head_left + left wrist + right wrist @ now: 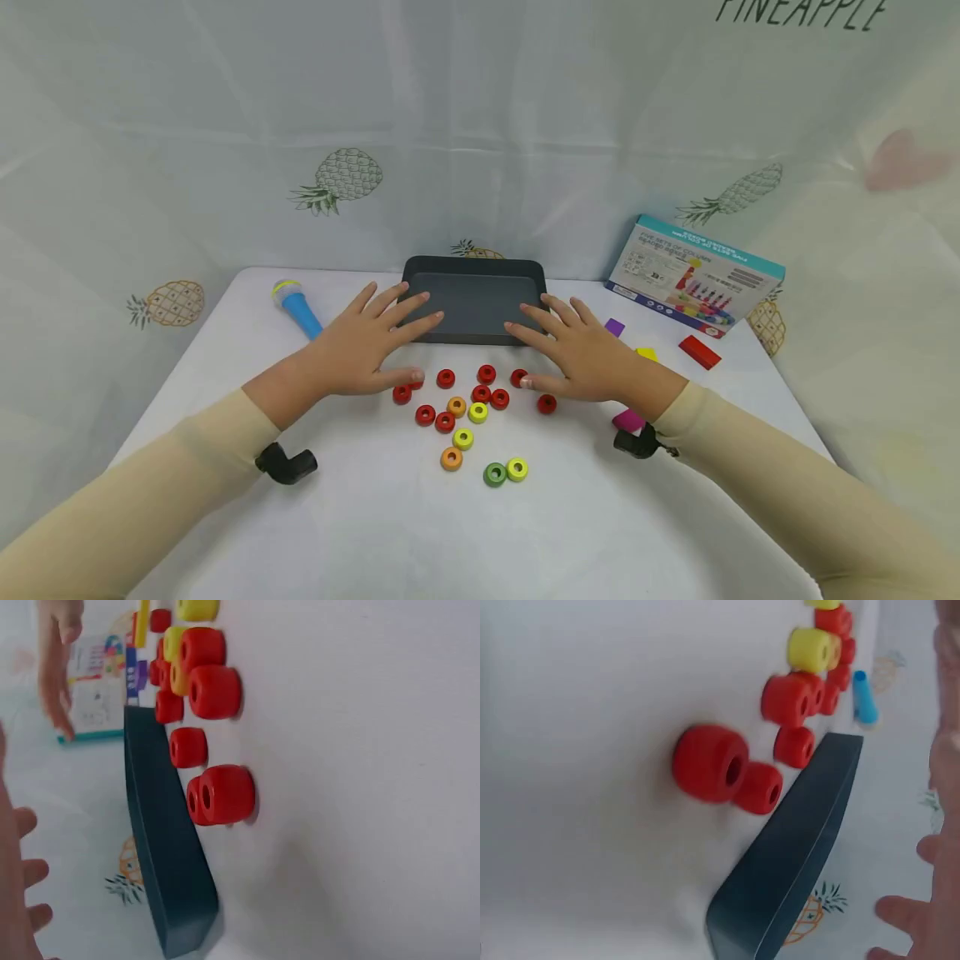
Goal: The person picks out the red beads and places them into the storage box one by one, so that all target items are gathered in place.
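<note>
Between both hands, red rings [481, 393] lie on the surface just before the tray [474, 300]. Left hand [365, 342] and right hand [581, 350] hover with fingers spread, thumbs nearest the rings, holding nothing.

I can read "PINEAPPLE" in dark capitals on the backdrop cloth [480, 125] at the far right, its top cut off. The box [693, 275] at the far right of the counter carries print too small to read.
</note>
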`<action>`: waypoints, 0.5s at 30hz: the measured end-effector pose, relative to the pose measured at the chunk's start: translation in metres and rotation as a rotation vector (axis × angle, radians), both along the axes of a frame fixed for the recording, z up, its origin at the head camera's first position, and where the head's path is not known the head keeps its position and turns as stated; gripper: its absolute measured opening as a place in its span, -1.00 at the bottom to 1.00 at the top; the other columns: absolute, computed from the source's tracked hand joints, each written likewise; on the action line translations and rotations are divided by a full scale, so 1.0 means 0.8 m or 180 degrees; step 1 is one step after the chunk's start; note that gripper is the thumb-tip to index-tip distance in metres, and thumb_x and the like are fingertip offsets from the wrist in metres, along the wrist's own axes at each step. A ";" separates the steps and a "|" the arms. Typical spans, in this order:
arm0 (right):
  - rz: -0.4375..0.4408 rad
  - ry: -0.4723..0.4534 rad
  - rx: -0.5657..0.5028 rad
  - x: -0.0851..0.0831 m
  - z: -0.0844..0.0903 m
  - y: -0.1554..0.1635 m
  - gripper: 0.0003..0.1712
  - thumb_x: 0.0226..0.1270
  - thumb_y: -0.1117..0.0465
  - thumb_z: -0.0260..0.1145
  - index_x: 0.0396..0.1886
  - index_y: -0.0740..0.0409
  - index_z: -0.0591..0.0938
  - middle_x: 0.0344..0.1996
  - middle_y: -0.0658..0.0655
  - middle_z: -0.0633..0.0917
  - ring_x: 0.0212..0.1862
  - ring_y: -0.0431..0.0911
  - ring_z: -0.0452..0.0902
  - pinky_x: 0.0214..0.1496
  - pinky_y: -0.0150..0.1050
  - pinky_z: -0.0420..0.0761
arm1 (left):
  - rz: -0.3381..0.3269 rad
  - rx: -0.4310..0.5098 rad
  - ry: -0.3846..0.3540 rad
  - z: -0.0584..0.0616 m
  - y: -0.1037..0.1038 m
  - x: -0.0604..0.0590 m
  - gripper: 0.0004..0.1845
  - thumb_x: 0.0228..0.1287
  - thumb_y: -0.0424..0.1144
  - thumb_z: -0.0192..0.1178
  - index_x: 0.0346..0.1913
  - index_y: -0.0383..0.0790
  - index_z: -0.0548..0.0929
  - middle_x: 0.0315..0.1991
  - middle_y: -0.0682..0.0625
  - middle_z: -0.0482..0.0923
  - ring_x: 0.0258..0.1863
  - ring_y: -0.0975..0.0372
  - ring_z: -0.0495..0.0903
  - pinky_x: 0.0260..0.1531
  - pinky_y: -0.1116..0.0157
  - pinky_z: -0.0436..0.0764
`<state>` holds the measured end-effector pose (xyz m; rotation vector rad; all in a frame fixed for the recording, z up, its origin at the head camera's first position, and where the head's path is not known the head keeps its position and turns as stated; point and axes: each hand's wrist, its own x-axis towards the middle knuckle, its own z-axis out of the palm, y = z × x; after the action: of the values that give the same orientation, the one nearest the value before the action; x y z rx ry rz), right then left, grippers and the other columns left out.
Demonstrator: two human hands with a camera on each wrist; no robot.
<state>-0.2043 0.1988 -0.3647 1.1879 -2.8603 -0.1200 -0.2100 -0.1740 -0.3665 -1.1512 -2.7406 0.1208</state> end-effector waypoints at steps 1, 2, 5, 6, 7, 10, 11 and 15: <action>-0.0029 -0.0114 -0.0084 0.001 0.001 0.000 -0.02 0.33 -0.59 -0.13 0.65 -0.35 0.02 0.61 0.11 0.11 0.60 0.23 -0.12 0.53 0.39 -0.01 | 0.0049 0.0204 -0.0121 0.000 -0.001 -0.003 -0.10 0.35 0.50 -0.16 0.64 0.20 0.01 0.64 -0.06 -0.04 0.60 -0.11 -0.10 0.51 -0.28 -0.07; -0.0053 -0.0219 -0.0175 0.001 0.002 -0.001 -0.03 0.35 -0.56 -0.08 0.65 -0.33 0.05 0.59 0.10 0.16 0.59 0.22 -0.06 0.54 0.35 0.05 | 0.0122 0.0426 -0.0258 -0.001 -0.002 -0.008 -0.13 0.38 0.44 -0.11 0.64 0.16 0.05 0.63 -0.07 0.01 0.59 -0.11 -0.05 0.50 -0.27 -0.01; -0.0107 -0.0453 -0.0416 0.003 0.004 -0.001 -0.08 0.38 -0.45 0.09 0.62 -0.24 0.16 0.52 0.08 0.31 0.54 0.15 0.11 0.50 0.25 0.25 | 0.0456 0.1056 -0.0698 -0.006 -0.006 -0.026 -0.16 0.42 0.32 0.00 0.62 0.05 0.10 0.59 -0.10 0.09 0.56 -0.09 0.05 0.48 -0.23 0.12; -0.0138 -0.0500 -0.0473 0.003 0.004 -0.002 -0.10 0.38 -0.41 0.13 0.61 -0.21 0.20 0.50 0.07 0.35 0.52 0.13 0.16 0.48 0.21 0.32 | 0.0598 0.1255 -0.0844 -0.007 -0.007 -0.035 -0.17 0.43 0.29 0.03 0.62 0.01 0.11 0.58 -0.11 0.12 0.55 -0.09 0.08 0.47 -0.22 0.17; -0.0167 -0.0543 -0.0526 0.003 0.005 -0.002 -0.12 0.38 -0.38 0.17 0.59 -0.18 0.25 0.47 0.06 0.38 0.49 0.10 0.21 0.44 0.18 0.38 | 0.0736 0.1439 -0.0978 -0.009 -0.008 -0.045 -0.17 0.43 0.25 0.06 0.61 -0.02 0.12 0.57 -0.12 0.13 0.53 -0.08 0.13 0.45 -0.21 0.22; -0.0346 -0.0710 -0.0678 0.006 0.004 -0.002 -0.19 0.36 -0.31 0.26 0.52 -0.12 0.37 0.37 0.04 0.47 0.39 0.03 0.34 0.33 0.10 0.54 | 0.1130 0.1887 -0.1417 -0.014 -0.014 -0.079 -0.19 0.45 0.15 0.10 0.60 -0.09 0.10 0.55 -0.18 0.15 0.43 -0.11 0.28 0.35 -0.19 0.38; -0.0419 -0.0780 -0.0723 0.008 0.004 -0.002 -0.21 0.36 -0.30 0.27 0.49 -0.12 0.40 0.34 0.03 0.50 0.36 0.02 0.37 0.30 0.08 0.57 | 0.1238 0.2019 -0.1590 -0.016 -0.015 -0.090 -0.20 0.46 0.11 0.11 0.60 -0.11 0.09 0.54 -0.20 0.15 0.38 -0.13 0.34 0.28 -0.16 0.46; -0.0651 -0.1124 -0.0947 0.014 0.004 -0.001 -0.28 0.33 -0.26 0.33 0.41 -0.11 0.47 0.23 0.08 0.57 0.25 0.01 0.49 0.15 0.01 0.67 | 0.1700 0.2425 -0.2266 -0.018 -0.018 -0.124 -0.24 0.49 -0.06 0.09 0.61 -0.14 0.04 0.54 -0.26 0.10 0.27 -0.17 0.45 0.02 0.01 0.70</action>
<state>-0.1930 0.1979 -0.3615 0.9371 -3.1367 0.5437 -0.3090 -0.1884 -0.3807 -0.2491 -3.0615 -1.3704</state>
